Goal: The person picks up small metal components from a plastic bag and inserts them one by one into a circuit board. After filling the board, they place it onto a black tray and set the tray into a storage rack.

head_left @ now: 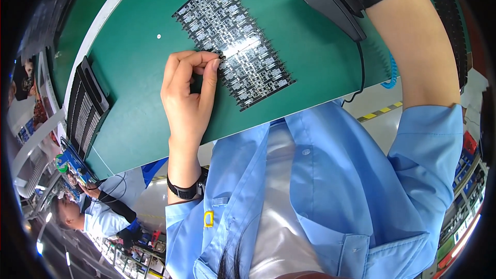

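Green mat (139,72) lies open left of hand (188,93), fingers (211,72) at panel (232,41) edge.

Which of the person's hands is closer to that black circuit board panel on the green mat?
The left hand: its fingertips pinch the near edge of the black circuit board panel. The right hand is out of view; only its forearm shows, raised to the panel's right and apart from it.

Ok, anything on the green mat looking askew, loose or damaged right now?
Nothing looks damaged. The black circuit panel lies flat but diagonal to the green mat edge, the left hand pinching its near side. One small white speck sits loose beside it.
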`<state>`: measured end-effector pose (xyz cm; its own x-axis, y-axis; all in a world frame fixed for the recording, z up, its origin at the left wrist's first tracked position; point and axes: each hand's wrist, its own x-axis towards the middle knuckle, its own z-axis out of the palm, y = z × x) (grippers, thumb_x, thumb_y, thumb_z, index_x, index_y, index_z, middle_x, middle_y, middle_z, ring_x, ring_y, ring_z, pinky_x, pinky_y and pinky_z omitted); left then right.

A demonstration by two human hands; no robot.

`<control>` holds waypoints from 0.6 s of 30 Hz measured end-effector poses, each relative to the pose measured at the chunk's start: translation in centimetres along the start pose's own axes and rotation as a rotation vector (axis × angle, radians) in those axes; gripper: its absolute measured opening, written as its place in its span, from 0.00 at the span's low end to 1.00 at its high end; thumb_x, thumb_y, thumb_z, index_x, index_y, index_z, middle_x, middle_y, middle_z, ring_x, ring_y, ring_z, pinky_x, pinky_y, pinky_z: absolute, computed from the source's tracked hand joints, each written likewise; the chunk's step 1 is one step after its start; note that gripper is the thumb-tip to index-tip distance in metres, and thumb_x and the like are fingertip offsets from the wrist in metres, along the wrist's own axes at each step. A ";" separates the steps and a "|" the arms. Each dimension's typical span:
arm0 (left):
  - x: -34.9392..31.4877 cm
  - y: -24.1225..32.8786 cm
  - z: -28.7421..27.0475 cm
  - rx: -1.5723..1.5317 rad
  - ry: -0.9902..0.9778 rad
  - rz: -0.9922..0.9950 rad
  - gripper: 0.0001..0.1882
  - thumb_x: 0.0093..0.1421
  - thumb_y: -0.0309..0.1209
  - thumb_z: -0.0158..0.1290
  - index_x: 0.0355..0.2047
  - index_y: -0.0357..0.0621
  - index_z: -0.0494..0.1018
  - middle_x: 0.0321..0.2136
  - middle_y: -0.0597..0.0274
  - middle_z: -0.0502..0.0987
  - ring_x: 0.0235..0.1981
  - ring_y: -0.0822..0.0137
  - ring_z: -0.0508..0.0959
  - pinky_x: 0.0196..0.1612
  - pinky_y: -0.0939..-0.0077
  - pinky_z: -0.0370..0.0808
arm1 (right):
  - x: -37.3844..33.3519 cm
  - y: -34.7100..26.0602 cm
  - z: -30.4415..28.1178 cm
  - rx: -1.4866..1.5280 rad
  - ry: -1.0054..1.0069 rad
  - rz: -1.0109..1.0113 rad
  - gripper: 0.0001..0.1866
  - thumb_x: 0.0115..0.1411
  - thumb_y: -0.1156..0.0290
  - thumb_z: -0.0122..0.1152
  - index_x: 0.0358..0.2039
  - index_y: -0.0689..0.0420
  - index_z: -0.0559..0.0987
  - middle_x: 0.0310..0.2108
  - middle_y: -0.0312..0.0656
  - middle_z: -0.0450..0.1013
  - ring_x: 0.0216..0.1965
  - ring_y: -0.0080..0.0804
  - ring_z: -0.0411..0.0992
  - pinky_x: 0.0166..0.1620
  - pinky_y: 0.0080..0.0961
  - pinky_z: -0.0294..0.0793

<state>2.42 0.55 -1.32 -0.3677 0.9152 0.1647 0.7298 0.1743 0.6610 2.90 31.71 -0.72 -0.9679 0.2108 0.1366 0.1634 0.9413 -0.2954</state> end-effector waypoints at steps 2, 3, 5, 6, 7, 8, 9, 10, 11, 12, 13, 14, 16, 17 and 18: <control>0.0 0.0 0.0 0.004 0.000 0.000 0.04 0.54 0.21 0.58 0.31 0.37 0.76 0.30 0.61 0.73 0.26 0.72 0.73 0.30 0.80 0.72 | -0.2 -0.7 -0.2 -0.052 -0.005 0.001 0.10 0.46 0.64 0.64 0.24 0.59 0.82 0.26 0.48 0.77 0.29 0.44 0.76 0.36 0.37 0.75; 0.0 -0.1 0.0 0.007 0.001 0.002 0.04 0.54 0.21 0.58 0.31 0.37 0.76 0.30 0.61 0.73 0.25 0.72 0.72 0.30 0.80 0.71 | -0.4 -1.1 -0.3 -0.106 -0.011 0.002 0.10 0.47 0.65 0.62 0.24 0.59 0.82 0.26 0.49 0.77 0.30 0.45 0.76 0.36 0.38 0.75; 0.0 -0.1 0.0 0.012 -0.001 0.003 0.04 0.54 0.21 0.59 0.31 0.37 0.76 0.30 0.62 0.73 0.25 0.72 0.72 0.29 0.80 0.71 | -0.1 -1.8 -1.0 -0.158 -0.015 0.005 0.11 0.48 0.65 0.61 0.24 0.60 0.82 0.27 0.50 0.77 0.30 0.46 0.76 0.36 0.39 0.75; 0.1 0.0 0.0 0.018 -0.007 0.006 0.04 0.54 0.21 0.59 0.31 0.37 0.76 0.30 0.62 0.73 0.25 0.72 0.72 0.29 0.80 0.71 | 0.4 -2.3 -2.6 -0.059 -0.199 0.102 0.11 0.49 0.66 0.59 0.24 0.61 0.81 0.27 0.51 0.77 0.30 0.47 0.76 0.36 0.39 0.75; 0.2 0.1 0.0 0.024 -0.013 0.008 0.04 0.54 0.21 0.59 0.31 0.37 0.76 0.30 0.62 0.73 0.25 0.72 0.72 0.29 0.80 0.70 | 1.0 -2.7 -4.3 0.042 -0.381 0.199 0.11 0.50 0.67 0.58 0.24 0.63 0.81 0.27 0.52 0.76 0.31 0.49 0.75 0.37 0.40 0.74; 0.2 0.0 0.0 0.028 -0.016 0.006 0.04 0.54 0.21 0.59 0.31 0.37 0.75 0.30 0.62 0.73 0.25 0.72 0.71 0.29 0.80 0.70 | 1.4 -2.8 -4.8 0.142 -0.568 0.292 0.11 0.51 0.68 0.57 0.24 0.64 0.80 0.27 0.53 0.76 0.31 0.50 0.75 0.37 0.41 0.74; 0.2 -0.1 0.0 0.025 -0.019 0.004 0.04 0.54 0.21 0.59 0.31 0.37 0.75 0.30 0.62 0.73 0.25 0.72 0.71 0.29 0.80 0.70 | 1.4 -2.8 -4.6 0.144 -0.571 0.293 0.11 0.51 0.68 0.57 0.24 0.64 0.80 0.27 0.53 0.76 0.31 0.50 0.75 0.37 0.41 0.74; 0.2 -0.2 0.1 0.026 -0.019 0.005 0.04 0.54 0.21 0.58 0.31 0.37 0.75 0.30 0.62 0.73 0.25 0.72 0.71 0.29 0.80 0.70 | 1.4 -2.8 -4.3 0.109 -0.531 0.265 0.11 0.52 0.68 0.57 0.24 0.64 0.80 0.27 0.53 0.76 0.31 0.50 0.75 0.37 0.41 0.74; 0.3 -0.1 0.0 0.031 -0.020 0.007 0.04 0.54 0.21 0.58 0.31 0.37 0.75 0.30 0.62 0.73 0.25 0.72 0.71 0.28 0.80 0.70 | 1.3 -2.6 -4.0 0.077 -0.485 0.237 0.11 0.52 0.68 0.57 0.24 0.64 0.80 0.27 0.53 0.76 0.31 0.50 0.75 0.37 0.41 0.74; 0.3 0.0 0.0 0.036 -0.021 0.010 0.04 0.54 0.21 0.58 0.31 0.37 0.75 0.30 0.62 0.73 0.25 0.72 0.71 0.28 0.80 0.70 | 1.1 -2.3 -3.7 0.044 -0.440 0.209 0.11 0.52 0.68 0.57 0.24 0.65 0.80 0.27 0.53 0.76 0.31 0.50 0.75 0.37 0.41 0.74; 0.4 0.0 0.0 0.038 -0.025 0.010 0.04 0.54 0.21 0.58 0.31 0.37 0.75 0.30 0.62 0.73 0.25 0.72 0.71 0.28 0.80 0.70 | 1.0 -2.1 -3.3 0.012 -0.395 0.181 0.11 0.52 0.68 0.57 0.24 0.65 0.80 0.27 0.54 0.76 0.31 0.50 0.75 0.37 0.41 0.74; 0.4 0.1 0.0 0.044 -0.026 0.010 0.04 0.54 0.21 0.58 0.31 0.37 0.75 0.30 0.62 0.73 0.25 0.72 0.71 0.28 0.80 0.70 | 0.8 -1.9 -2.9 -0.021 -0.350 0.153 0.11 0.52 0.68 0.57 0.24 0.65 0.80 0.27 0.54 0.76 0.31 0.50 0.75 0.37 0.41 0.74; 0.4 0.1 0.0 0.054 -0.028 0.011 0.04 0.55 0.22 0.58 0.31 0.37 0.75 0.30 0.62 0.73 0.25 0.72 0.71 0.28 0.80 0.70 | 0.4 -1.4 -2.1 -0.087 -0.259 0.100 0.12 0.52 0.69 0.56 0.24 0.65 0.80 0.27 0.54 0.76 0.32 0.50 0.75 0.37 0.41 0.74; 0.4 0.1 0.0 0.055 -0.033 0.013 0.04 0.55 0.22 0.58 0.31 0.37 0.75 0.30 0.62 0.73 0.25 0.72 0.71 0.28 0.80 0.70 | 0.2 -1.2 -1.7 -0.120 -0.214 0.074 0.12 0.53 0.69 0.56 0.24 0.66 0.80 0.27 0.54 0.76 0.32 0.51 0.75 0.37 0.41 0.74; 0.4 0.2 0.0 0.065 -0.038 0.016 0.04 0.55 0.22 0.58 0.31 0.37 0.75 0.30 0.61 0.73 0.25 0.72 0.71 0.29 0.80 0.70 | 0.0 -0.9 -1.3 -0.153 -0.168 0.049 0.12 0.53 0.69 0.56 0.24 0.66 0.80 0.27 0.54 0.76 0.32 0.51 0.75 0.37 0.41 0.74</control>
<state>2.37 0.95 -1.13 -0.3346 0.9311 0.1456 0.7716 0.1820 0.6095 3.03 31.20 0.74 -0.9742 0.2227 -0.0378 0.2259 0.9627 -0.1490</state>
